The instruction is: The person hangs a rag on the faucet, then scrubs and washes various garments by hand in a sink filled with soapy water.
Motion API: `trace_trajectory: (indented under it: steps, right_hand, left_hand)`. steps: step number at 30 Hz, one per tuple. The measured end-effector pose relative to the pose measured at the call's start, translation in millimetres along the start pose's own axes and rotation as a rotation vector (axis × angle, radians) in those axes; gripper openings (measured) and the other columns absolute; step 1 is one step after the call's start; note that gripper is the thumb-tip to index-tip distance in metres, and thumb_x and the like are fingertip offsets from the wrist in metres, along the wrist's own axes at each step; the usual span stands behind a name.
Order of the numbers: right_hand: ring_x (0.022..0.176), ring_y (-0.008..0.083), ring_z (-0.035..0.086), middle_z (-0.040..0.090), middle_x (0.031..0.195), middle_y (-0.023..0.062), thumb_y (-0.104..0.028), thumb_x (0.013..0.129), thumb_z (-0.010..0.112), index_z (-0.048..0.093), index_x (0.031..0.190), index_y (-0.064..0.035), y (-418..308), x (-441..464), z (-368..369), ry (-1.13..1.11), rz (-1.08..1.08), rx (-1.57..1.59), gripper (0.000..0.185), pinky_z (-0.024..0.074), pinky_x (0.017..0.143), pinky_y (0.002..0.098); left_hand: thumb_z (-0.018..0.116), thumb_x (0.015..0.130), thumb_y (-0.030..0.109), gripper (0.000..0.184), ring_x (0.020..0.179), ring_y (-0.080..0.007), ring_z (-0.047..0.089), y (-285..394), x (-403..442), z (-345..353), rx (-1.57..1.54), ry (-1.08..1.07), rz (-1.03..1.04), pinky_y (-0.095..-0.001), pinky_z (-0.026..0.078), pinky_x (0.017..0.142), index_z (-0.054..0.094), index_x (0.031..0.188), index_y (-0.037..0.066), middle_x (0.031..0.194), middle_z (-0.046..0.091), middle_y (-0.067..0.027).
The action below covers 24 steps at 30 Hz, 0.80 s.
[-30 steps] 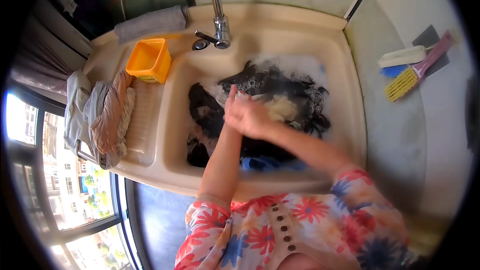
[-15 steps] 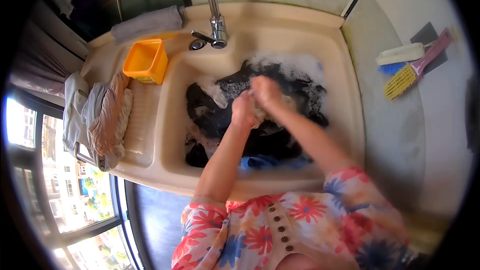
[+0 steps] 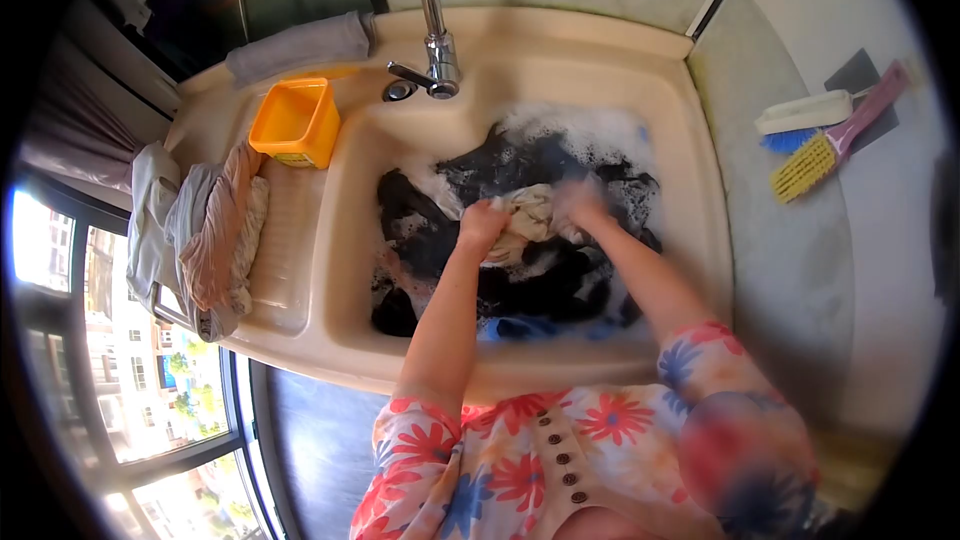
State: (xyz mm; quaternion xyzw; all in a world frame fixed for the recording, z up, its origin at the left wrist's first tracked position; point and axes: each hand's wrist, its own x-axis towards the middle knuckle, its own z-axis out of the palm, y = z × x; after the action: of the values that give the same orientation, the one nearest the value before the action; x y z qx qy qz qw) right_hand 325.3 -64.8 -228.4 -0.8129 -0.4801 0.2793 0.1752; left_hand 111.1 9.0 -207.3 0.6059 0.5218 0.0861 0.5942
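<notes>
A wet cream-coloured cloth [image 3: 528, 212] is bunched between my two hands over the sink. My left hand [image 3: 484, 224] is closed on its left side. At the cloth's right end, my right hand [image 3: 580, 206] is blurred by motion, its fingers curled against the fabric. Dark garments [image 3: 520, 285] lie soaking below both hands, with white suds [image 3: 575, 125] among them. A piece of blue fabric [image 3: 530, 327] shows at the sink's near edge.
The beige sink [image 3: 340, 240] has a chrome faucet [image 3: 440, 65] at its back. On the left ledge are a yellow tub [image 3: 293, 125] and several folded clothes [image 3: 210, 230]. A yellow-bristled brush [image 3: 805, 168] and a blue-bristled brush [image 3: 805, 112] are at the right wall.
My hands have moved apart from their close position. My right hand went right and nearer to me, my left hand slightly nearer, and more of the cream cloth now shows between them.
</notes>
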Motion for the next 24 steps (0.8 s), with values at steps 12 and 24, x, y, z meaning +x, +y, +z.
trace_trajectory:
  steps: [12,24]
  right_hand:
    - [0.066,0.0349,0.058,0.060,0.071,0.0176,-0.031,0.078,0.046,0.058,0.063,-0.0088,-109.2,2.2,-7.2,0.415,-0.116,-0.056,0.029,0.0457,0.058,0.0445]
    - [0.081,0.0333,0.059,0.061,0.084,0.0176,-0.047,0.083,0.044,0.061,0.085,-0.0077,-52.9,-4.7,-36.5,0.192,-0.047,-0.053,0.043,0.0446,0.070,0.0406]
  left_hand:
    - [0.045,0.082,0.017,0.017,0.079,-0.0231,0.055,35.4,-25.2,27.5,-1.061,0.055,-0.217,-0.0382,0.048,0.068,0.055,0.090,0.006,0.087,0.057,-0.0095]
    - [0.052,0.077,0.012,0.023,0.075,-0.0185,0.051,61.4,-39.8,22.8,-0.631,0.108,-0.012,-0.0348,0.044,0.067,0.055,0.096,0.000,0.084,0.057,-0.0082]
